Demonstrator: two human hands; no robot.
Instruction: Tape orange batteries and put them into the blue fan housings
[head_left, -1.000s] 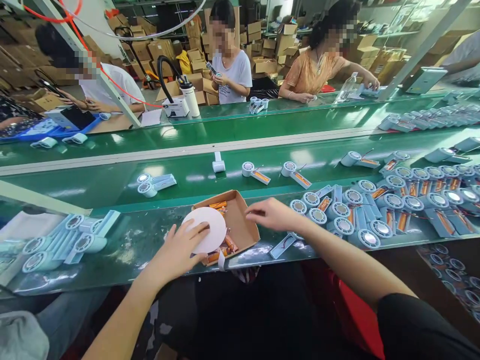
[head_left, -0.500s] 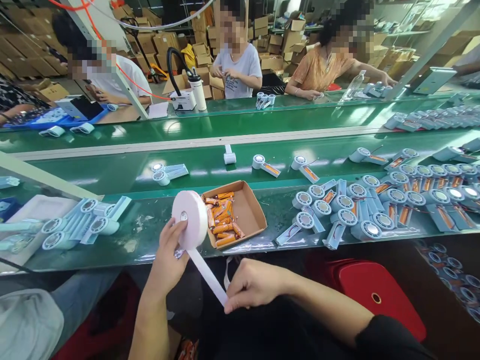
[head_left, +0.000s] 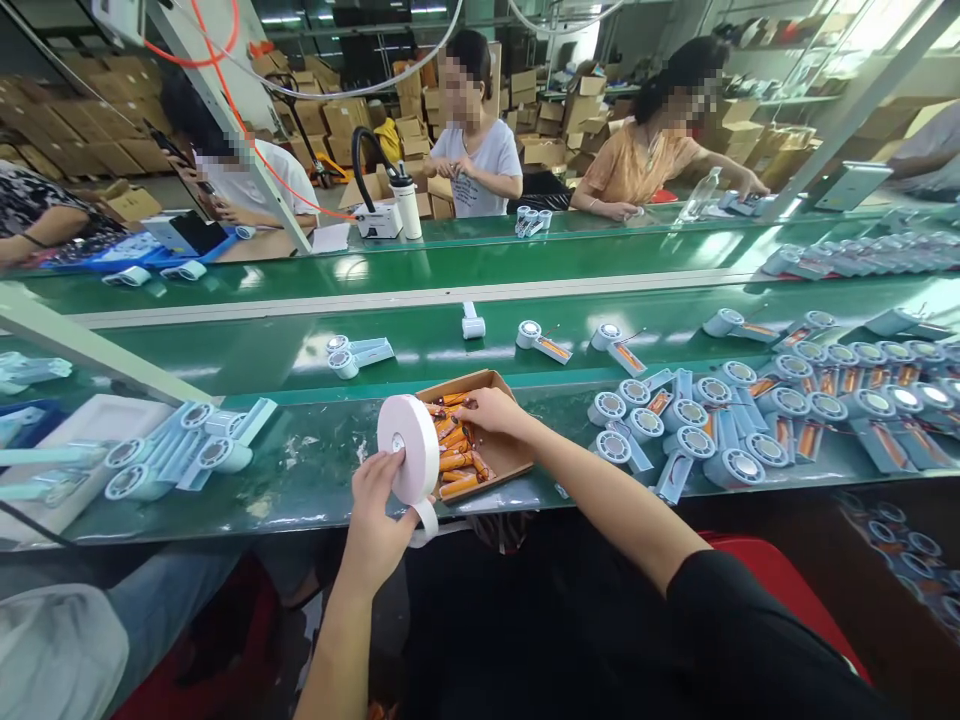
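Observation:
My left hand (head_left: 382,515) grips a large roll of white tape (head_left: 409,450) upright, fingers at its core; a loose end of tape curls beneath it. My right hand (head_left: 499,415) reaches into a shallow cardboard box (head_left: 514,455). Its fingertips are closed on one of the orange cylindrical batteries (head_left: 457,462) heaped there, partly hidden by the hand. To the right of the box lie light-blue handheld fan bodies (head_left: 694,440), several with an orange battery in the open handle.
Another group of fan bodies (head_left: 191,450) lies at left, beside a white foam tray (head_left: 82,425). Spaced fan parts sit on the green conveyor belt (head_left: 420,350). Co-workers sit across the line. A red stool (head_left: 787,590) stands below at right.
My right hand has let go of the pulled-out tape strip and moved up into the box of batteries. The tape end now curls under the roll. The view has shifted slightly.

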